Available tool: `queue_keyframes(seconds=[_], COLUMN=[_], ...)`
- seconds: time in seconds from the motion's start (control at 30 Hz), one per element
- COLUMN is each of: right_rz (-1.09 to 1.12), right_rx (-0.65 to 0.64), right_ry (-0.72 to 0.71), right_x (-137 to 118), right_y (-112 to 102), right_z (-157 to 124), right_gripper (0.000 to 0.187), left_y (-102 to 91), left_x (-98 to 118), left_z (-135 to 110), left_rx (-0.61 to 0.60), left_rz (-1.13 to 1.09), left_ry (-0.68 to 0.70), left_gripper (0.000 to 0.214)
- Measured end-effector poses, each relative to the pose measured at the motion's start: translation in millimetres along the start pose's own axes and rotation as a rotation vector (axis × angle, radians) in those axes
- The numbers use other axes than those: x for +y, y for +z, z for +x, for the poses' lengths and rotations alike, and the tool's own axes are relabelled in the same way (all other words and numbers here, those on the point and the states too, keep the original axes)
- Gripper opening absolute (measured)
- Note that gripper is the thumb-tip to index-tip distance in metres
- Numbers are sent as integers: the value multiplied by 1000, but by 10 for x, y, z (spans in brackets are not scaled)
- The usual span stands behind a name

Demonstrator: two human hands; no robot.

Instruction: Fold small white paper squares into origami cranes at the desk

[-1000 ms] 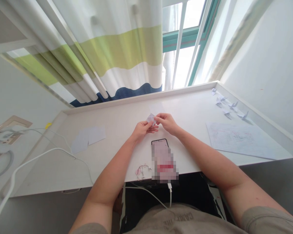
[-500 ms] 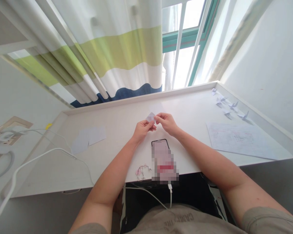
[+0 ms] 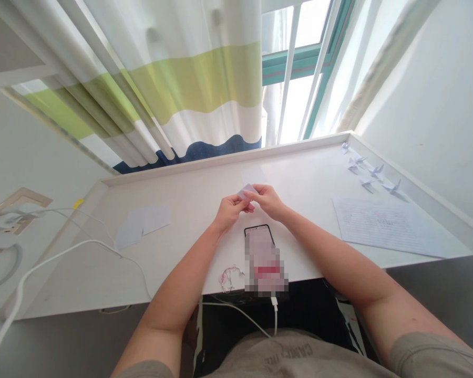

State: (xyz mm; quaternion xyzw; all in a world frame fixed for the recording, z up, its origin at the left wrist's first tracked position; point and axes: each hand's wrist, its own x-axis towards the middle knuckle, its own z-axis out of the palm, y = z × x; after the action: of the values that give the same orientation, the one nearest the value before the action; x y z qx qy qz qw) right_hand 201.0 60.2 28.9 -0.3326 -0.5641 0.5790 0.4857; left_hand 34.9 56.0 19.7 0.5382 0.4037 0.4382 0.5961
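Observation:
A small folded piece of white paper (image 3: 247, 189) is held above the desk between both hands. My left hand (image 3: 232, 208) is closed on its lower left side, fingers curled beneath it. My right hand (image 3: 268, 199) pinches its right part, thumb pressed on the top near the left thumb. The fingertips partly hide the paper, so its exact folds cannot be made out. Just below the hands lies a phone (image 3: 260, 247) with its screen blurred out and a white charging cable (image 3: 275, 310) plugged into its lower end.
Several folded paper birds (image 3: 376, 170) stand at the desk's right rear, behind a written sheet (image 3: 382, 228). White paper pieces (image 3: 144, 224) lie at the left, another sheet (image 3: 253, 175) beyond my hands. A beaded strap (image 3: 229, 275) sits beside the phone. A white cable (image 3: 63, 253) crosses the left side.
My right hand has shifted slightly left and its thumb now lies farther over the paper. The paper has tilted a little; my left hand keeps its hold.

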Motion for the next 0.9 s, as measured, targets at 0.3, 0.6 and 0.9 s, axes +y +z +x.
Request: queue_keyframes(seconds=[0.3, 0.6, 0.9], right_rz=[41, 61, 1], right_rx=[-6, -9, 54], right_ry=[4, 8, 15], right_x=[-1, 13, 55], right_y=[21, 23, -14], right_z=[-1, 16, 25], right_gripper=[42, 38, 41], left_y=[19, 22, 5], left_x=[-3, 17, 17], left_z=[-20, -32, -25], left_rx=[-24, -41, -69], left_rz=[34, 21, 7], left_ry=[22, 20, -26], left_gripper=[51, 52, 53])
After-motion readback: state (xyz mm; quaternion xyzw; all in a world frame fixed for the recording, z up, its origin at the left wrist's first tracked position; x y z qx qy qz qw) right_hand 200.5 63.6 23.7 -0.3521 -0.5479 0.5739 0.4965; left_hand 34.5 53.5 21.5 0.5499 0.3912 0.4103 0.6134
